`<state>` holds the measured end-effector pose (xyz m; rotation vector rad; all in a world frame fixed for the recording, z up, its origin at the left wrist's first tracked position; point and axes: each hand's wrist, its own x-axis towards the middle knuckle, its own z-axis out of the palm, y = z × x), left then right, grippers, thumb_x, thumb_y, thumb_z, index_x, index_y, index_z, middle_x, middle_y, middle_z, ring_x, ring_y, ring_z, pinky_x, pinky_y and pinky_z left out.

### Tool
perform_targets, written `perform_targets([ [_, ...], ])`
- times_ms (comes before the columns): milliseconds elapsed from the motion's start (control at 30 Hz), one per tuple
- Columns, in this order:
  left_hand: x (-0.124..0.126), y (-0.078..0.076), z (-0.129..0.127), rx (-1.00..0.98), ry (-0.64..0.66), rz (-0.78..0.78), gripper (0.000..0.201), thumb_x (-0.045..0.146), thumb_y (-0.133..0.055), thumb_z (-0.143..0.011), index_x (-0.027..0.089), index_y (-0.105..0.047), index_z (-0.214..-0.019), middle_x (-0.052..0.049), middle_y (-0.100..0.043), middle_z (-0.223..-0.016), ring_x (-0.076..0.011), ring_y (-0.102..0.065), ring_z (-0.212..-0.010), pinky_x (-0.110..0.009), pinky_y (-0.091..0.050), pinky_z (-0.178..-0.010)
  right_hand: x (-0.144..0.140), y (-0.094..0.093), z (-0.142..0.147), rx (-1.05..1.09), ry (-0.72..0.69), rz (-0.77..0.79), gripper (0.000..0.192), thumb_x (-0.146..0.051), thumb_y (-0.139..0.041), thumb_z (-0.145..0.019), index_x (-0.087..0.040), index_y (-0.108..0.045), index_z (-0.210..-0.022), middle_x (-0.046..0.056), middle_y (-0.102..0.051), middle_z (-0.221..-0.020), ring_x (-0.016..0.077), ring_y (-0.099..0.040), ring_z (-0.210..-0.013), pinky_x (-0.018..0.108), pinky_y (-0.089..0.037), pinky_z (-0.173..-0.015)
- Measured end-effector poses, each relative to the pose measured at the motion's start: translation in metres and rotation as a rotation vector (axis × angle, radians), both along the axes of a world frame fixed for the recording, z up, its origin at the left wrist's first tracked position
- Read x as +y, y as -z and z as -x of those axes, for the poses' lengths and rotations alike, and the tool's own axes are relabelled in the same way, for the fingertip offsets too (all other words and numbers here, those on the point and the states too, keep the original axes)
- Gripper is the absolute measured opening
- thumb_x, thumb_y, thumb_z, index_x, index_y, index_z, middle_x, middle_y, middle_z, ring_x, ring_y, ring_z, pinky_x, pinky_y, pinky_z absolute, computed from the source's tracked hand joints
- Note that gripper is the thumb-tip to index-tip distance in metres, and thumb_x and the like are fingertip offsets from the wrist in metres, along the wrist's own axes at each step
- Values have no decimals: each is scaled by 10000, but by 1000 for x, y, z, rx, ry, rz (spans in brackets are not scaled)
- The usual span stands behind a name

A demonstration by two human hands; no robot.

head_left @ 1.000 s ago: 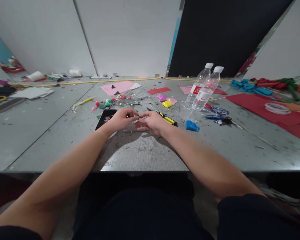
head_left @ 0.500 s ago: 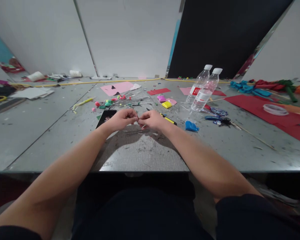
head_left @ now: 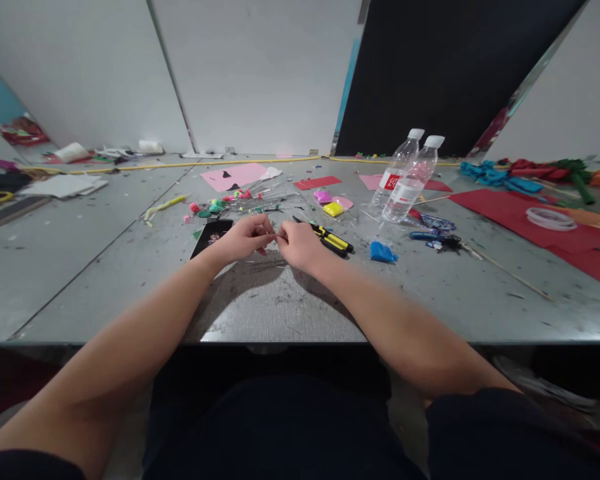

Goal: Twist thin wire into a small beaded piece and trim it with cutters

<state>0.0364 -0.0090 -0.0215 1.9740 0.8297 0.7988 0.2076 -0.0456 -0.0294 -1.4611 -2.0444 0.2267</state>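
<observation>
Left hand (head_left: 250,238) and right hand (head_left: 300,245) both pinch a fine piece (head_left: 277,237) between their fingertips above the counter (head_left: 285,317), too small to identify; probably light, bendy, best taken near its ends.

1. Even, dull light covers the counter (head_left: 105,280); its near edge (head_left: 285,332) glares.
2. Soft shadows lie beneath the arms (head_left: 145,340).
3. Below, the lap (head_left: 280,427) is nearly black.
4. Wide-angle distortion tilts the walls (head_left: 260,73); the fingertips (head_left: 269,239) look smeared.
</observation>
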Motion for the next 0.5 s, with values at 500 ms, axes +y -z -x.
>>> perform_targets([
  [500,2,-5,8,-22,-6,-105,223,234,-744,-802,184,-532,-755,44,-546,-628,-80,-519,-569,-201,-441,-517,12,14,-2,607,-209,268,52,-168,-634,-818,-187,-621,-772,-56,-533,-531,105,-482,-472,246,-365,-506],
])
